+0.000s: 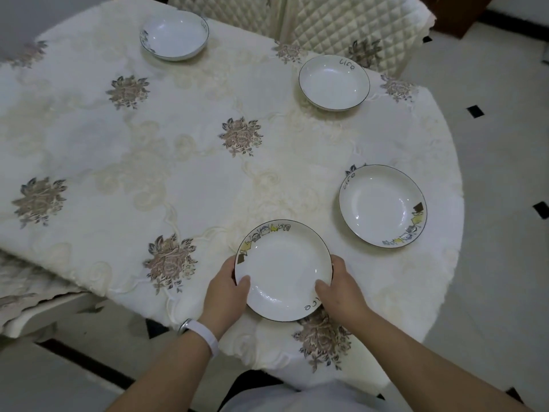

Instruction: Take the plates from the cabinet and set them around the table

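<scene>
A white plate [283, 269] with a dark rim and small coloured drawings sits near the table's front edge. My left hand [227, 288] grips its left rim and my right hand [341, 288] grips its right rim, thumbs on the inside. Whether it rests on the cloth or hovers just above, I cannot tell. Three more white plates lie on the table: one to the right [382, 206], one farther back on the right [334, 82], one at the far side [174, 34].
The round table [118, 162] wears a cream cloth with embroidered flowers. Quilted chair backs [350, 22] stand behind it, and another chair [32, 301] is at the front left. Tiled floor [502, 263] lies to the right.
</scene>
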{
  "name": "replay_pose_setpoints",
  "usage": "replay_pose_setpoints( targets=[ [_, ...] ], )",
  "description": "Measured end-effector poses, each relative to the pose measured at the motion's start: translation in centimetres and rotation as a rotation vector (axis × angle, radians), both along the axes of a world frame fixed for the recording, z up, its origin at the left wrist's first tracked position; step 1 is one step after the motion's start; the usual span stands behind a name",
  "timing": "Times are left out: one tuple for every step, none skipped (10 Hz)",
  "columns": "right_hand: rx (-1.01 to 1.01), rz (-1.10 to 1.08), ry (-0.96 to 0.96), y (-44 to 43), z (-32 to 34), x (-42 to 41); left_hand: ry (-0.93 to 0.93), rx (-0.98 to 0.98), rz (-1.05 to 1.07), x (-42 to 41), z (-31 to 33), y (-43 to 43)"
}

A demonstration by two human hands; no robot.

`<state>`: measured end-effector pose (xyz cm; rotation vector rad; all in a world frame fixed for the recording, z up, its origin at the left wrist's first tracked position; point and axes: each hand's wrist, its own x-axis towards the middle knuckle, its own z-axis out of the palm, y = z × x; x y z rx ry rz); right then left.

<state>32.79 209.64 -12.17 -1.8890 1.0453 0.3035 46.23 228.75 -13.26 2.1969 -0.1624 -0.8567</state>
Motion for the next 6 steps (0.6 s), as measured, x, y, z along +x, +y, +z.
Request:
replay_pose_setpoints(
  targets=[
    [-0.006,0.019,0.006,-0.3,0.0,0.1,-0.007,0.02,0.013,0.0,-0.1,0.0],
    [0.0,0.044,0.013,-0.7,0.4,-0.1,-0.012,0.05,0.014,0.1,0.3,-0.1],
    [-0.034,0.056,-0.016,-1.3,0.9,-0.4,-0.058,0.089,0.01,0.6,1.1,-0.1],
    [-0.094,0.106,-0.007,-2.0,2.0,-0.9,-0.135,0.127,-0.009,1.3,2.6,0.2],
    [-0.344,0.359,0.008,-3.2,3.4,-1.7,-0.3,0.114,-0.092,1.8,4.6,0.9],
    [-0.554,0.535,-0.074,-3.8,5.5,-2.0,-0.517,0.082,-0.225,1.8,6.8,1.4]
  ],
)
